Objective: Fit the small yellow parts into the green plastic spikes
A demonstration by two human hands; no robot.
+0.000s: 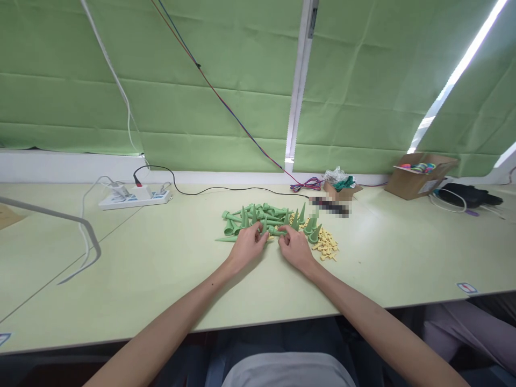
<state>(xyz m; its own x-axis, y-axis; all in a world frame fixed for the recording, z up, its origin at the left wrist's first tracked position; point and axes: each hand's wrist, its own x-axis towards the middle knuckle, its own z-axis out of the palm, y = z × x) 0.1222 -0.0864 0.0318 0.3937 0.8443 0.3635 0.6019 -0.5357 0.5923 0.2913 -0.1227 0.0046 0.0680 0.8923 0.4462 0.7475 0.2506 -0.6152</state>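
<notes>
Just in front of the pile, my left hand point(247, 244) is closed, its thumb and fingertips around a green plastic cone-shaped spike point(264, 224). Close beside it, my right hand point(297, 249) pinches the narrow end of another green spike point(274, 231) lying sideways between the hands. My fingers partly hide both pieces. Behind the hands is a heap of green spikes point(252, 210), many on their sides. Several spikes point(314, 235) stand upright on round bases to the right. Small yellow plastic pieces point(327, 245) lie scattered by my right wrist.
A white power strip point(135, 199) sits at the back left, with a black cable running along the table. A pixelated dark object point(330, 207) lies behind the pile. Cardboard boxes point(407, 181) stand back right. A grey metal bar point(86, 220) juts in from the left.
</notes>
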